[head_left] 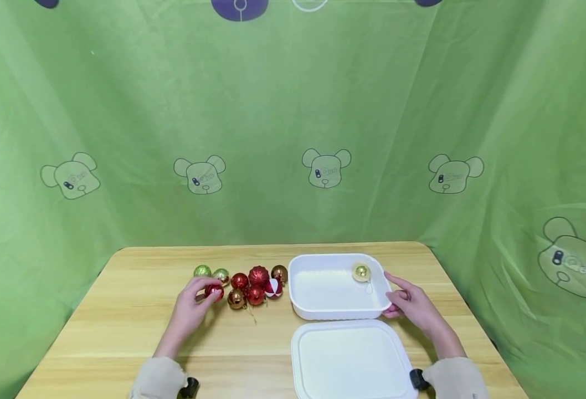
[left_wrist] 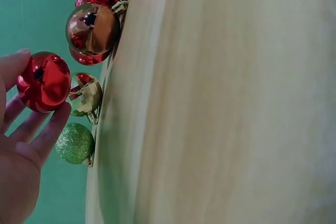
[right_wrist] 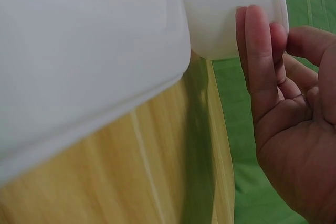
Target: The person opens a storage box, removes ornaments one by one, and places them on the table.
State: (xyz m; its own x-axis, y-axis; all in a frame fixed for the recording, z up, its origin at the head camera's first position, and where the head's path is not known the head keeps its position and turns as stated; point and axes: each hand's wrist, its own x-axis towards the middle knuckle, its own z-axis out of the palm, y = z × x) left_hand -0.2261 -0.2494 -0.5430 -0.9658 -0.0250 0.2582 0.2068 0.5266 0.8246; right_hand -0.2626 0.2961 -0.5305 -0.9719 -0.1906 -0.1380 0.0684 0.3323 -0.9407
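My left hand (head_left: pixel 193 302) holds a shiny red Christmas ball (left_wrist: pixel 44 82) between thumb and fingertips, raised at the left end of a cluster of baubles. Beside it lie a glittery green bauble (left_wrist: pixel 75 144) and a faceted gold-green one (left_wrist: pixel 86 95). A brown-gold bauble (head_left: pixel 236 298) and several red ones, such as a ribbed red ball (head_left: pixel 258 275), sit to the right. My right hand (head_left: pixel 412 305) grips the right end wall of a white plastic box (head_left: pixel 318 313). Inside the box, near its back right corner, lies one gold bauble (head_left: pixel 361 271).
In front of the box a white lid (head_left: pixel 353 360) lies flat on the wooden table (head_left: pixel 238 354). A green curtain (head_left: pixel 273 111) with bear-head prints hangs behind the table and along both sides.
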